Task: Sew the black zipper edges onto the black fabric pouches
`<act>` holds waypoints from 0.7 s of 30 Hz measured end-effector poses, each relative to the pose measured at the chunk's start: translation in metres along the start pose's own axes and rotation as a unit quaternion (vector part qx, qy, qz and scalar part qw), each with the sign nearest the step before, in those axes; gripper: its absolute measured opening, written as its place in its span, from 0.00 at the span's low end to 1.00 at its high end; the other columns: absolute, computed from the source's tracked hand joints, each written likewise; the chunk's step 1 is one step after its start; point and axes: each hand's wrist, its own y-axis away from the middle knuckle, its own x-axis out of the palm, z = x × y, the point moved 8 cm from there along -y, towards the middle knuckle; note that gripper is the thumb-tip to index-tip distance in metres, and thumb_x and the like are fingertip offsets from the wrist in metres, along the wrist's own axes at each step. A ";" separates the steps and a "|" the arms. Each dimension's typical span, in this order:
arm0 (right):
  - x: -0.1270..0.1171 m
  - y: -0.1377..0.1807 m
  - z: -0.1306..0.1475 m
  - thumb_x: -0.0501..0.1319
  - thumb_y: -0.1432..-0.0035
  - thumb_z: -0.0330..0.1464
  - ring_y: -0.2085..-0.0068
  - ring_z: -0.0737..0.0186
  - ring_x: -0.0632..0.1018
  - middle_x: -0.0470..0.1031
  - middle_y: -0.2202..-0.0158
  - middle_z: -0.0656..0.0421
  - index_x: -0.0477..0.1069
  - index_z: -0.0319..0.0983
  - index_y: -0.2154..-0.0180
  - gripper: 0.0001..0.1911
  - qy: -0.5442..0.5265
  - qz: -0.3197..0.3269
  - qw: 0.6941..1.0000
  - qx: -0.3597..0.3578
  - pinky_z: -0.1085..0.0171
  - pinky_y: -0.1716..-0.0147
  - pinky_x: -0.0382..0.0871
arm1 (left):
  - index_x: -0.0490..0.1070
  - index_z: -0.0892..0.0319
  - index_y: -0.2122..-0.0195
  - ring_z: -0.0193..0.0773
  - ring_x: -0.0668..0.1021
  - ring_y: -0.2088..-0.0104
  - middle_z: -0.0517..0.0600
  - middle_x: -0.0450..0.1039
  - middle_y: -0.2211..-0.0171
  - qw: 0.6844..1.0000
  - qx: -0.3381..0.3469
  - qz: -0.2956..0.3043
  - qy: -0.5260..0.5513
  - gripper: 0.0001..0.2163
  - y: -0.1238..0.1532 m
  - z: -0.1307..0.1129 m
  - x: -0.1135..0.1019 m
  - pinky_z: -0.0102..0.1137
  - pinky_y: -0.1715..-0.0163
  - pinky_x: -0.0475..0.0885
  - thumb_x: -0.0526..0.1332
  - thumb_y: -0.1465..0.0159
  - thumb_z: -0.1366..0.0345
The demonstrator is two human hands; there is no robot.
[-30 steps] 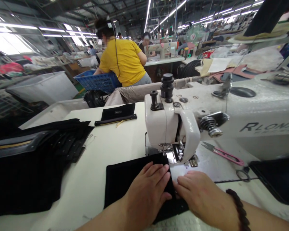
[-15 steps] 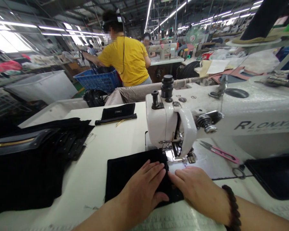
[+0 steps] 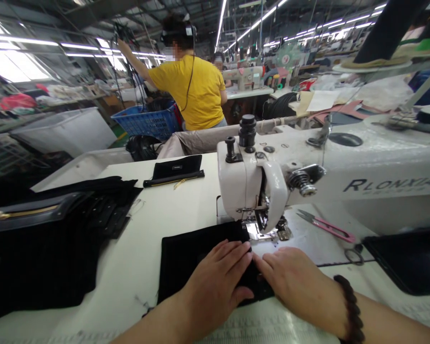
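Note:
A black fabric piece (image 3: 181,258) lies flat on the machine bed, its far right corner at the presser foot (image 3: 263,231) of a white sewing machine (image 3: 236,186). My left hand (image 3: 222,277) rests palm down on the fabric, fingers stretched toward the needle area and thumb out to the side. At the right edge of the same piece is my right hand (image 3: 290,277), its fingers together and bent, gripping the edge; the fingertips are partly hidden. The two hands nearly meet just in front of the foot.
Pink-handled thread snips (image 3: 326,225) and a metal ring (image 3: 354,256) lie right of the needle, near a dark phone-like slab (image 3: 408,260). Stacked black pieces (image 3: 57,248) cover the left side. A zippered black piece (image 3: 175,169) sits behind. Beyond, a person in yellow (image 3: 189,91) stands by a blue basket (image 3: 146,119).
My hands and the fabric stay almost in place; the left fingers have shifted slightly right toward the fabric's edge. The person in yellow has raised an arm, lifting dark cords from the basket.

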 end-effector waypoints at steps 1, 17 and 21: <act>0.000 0.000 0.000 0.54 0.53 0.21 0.77 0.62 0.67 0.68 0.75 0.59 0.62 0.36 0.65 0.10 0.001 0.000 1.000 -0.001 0.62 0.80 0.46 | 0.63 0.69 0.52 0.47 0.68 0.50 0.60 0.65 0.50 1.000 -0.006 0.001 0.004 0.20 -0.001 0.000 0.000 0.44 0.50 0.65 0.57 0.41 0.59; 0.006 0.000 -0.010 0.54 0.52 0.23 0.77 0.61 0.70 0.70 0.74 0.61 0.62 0.38 0.60 0.15 -0.028 0.035 0.998 0.034 0.62 0.80 0.48 | 0.63 0.66 0.50 0.48 0.67 0.50 0.58 0.64 0.49 0.997 -0.059 -0.052 0.014 0.24 0.004 0.001 0.002 0.45 0.53 0.66 0.52 0.39 0.51; 0.010 0.002 -0.009 0.56 0.53 0.24 0.78 0.61 0.71 0.71 0.75 0.60 0.62 0.36 0.60 0.15 0.002 0.047 0.999 0.027 0.62 0.81 0.47 | 0.64 0.66 0.50 0.48 0.67 0.50 0.57 0.66 0.50 0.996 -0.074 -0.042 0.014 0.25 0.005 0.002 0.005 0.44 0.52 0.65 0.52 0.40 0.50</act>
